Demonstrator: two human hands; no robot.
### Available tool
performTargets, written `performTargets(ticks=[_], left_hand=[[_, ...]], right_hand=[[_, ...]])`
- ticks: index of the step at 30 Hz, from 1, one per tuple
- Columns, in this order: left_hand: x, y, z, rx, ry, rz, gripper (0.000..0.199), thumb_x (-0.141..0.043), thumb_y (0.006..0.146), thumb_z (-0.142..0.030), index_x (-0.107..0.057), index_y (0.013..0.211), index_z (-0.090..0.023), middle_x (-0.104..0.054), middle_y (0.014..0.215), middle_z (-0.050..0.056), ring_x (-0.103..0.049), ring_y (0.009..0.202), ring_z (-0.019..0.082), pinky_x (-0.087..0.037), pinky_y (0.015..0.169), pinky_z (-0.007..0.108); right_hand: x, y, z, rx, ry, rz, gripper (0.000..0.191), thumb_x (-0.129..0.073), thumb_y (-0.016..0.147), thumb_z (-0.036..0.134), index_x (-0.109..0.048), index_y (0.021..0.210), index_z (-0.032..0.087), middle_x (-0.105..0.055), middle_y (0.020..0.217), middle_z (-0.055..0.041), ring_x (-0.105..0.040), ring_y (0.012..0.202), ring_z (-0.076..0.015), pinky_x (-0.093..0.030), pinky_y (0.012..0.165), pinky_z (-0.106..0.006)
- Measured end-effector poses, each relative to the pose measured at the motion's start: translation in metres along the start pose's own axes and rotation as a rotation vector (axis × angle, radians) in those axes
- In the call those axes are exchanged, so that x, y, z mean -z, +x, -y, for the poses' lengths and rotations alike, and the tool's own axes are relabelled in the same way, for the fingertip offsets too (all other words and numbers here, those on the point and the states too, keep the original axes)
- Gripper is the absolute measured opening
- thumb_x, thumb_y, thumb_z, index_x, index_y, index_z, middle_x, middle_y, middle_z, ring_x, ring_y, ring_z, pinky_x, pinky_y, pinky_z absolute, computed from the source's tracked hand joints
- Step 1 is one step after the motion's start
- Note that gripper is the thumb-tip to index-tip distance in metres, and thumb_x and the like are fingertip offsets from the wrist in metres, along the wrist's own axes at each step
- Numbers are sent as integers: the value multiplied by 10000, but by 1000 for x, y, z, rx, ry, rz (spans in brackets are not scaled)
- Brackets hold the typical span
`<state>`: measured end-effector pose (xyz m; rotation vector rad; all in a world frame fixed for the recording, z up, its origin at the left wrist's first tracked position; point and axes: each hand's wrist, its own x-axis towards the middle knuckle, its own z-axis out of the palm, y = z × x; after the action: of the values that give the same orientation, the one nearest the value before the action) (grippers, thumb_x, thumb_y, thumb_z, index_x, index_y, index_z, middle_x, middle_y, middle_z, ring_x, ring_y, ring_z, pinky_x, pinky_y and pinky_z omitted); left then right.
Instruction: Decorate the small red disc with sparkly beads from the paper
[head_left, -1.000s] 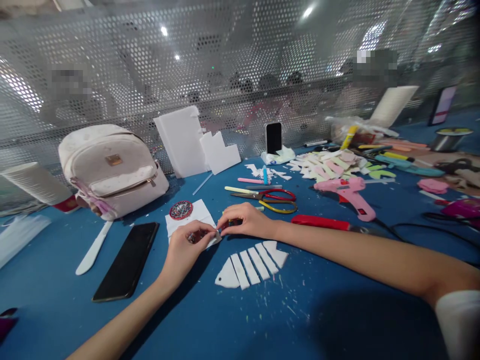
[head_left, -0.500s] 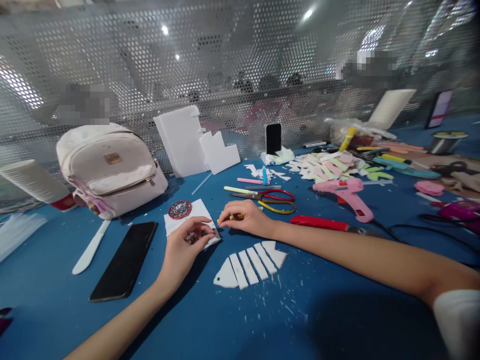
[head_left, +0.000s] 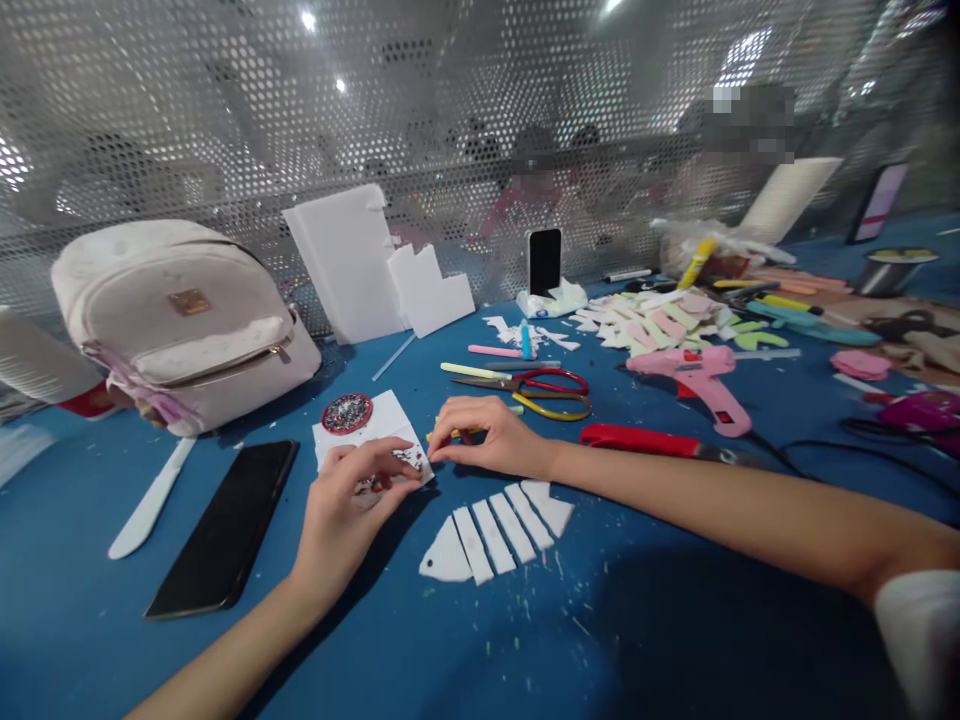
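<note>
My left hand hovers over the near part of a white sheet, its thumb and fingers curved toward each other; dark bits show on the sheet between them. Whatever the fingertips hold is too small to tell. On the sheet's far left part lies a round red-rimmed disc full of speckled bits. At the sheet's right corner, my right hand has thumb and forefinger pinched together, with what is between them too small to make out. Nearer me lies a white fish shape cut in strips, with a small dark eye.
Left stand a white backpack, a black phone and a white plastic knife. Scissors, a red cutter, a pink glue gun and paper scraps lie beyond my right arm.
The view has shifted slightly, moving the backpack and phone left in the picture. My left hand's fingers have moved a little, and more dark bits show on the sheet.
</note>
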<state>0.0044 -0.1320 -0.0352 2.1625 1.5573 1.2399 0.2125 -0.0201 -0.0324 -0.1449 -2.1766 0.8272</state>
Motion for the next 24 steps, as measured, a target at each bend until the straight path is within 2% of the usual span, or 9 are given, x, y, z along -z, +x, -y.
performTargets(ticks=[3, 7, 24], left_hand=[[3, 0, 1, -134, 139, -4, 318, -717, 891, -351, -585, 1176, -301, -765, 868, -46, -669, 774, 172, -391, 841, 327], [4, 0, -1, -203, 195, -6, 356, -721, 889, -329, -559, 1205, -301, -760, 864, -42, -635, 750, 170, -381, 844, 329], [3, 0, -8, -209, 186, -28, 338, -713, 892, -342, -564, 1191, -289, -740, 829, -45, -602, 695, 163, -372, 825, 319]], right_hand=[[-1, 0, 2, -11, 14, 12, 136, -696, 908, 289, -723, 859, 164, -703, 819, -43, -577, 770, -136, -414, 600, -243], [-2, -1, 3, 0, 29, 20, 125, -703, 902, 274, -718, 850, 161, -706, 813, -41, -574, 765, -132, -409, 598, -243], [-2, -2, 0, 27, -8, 65, 154, -675, 926, 309, -720, 886, 168, -702, 819, -40, -575, 784, -140, -428, 679, -274]])
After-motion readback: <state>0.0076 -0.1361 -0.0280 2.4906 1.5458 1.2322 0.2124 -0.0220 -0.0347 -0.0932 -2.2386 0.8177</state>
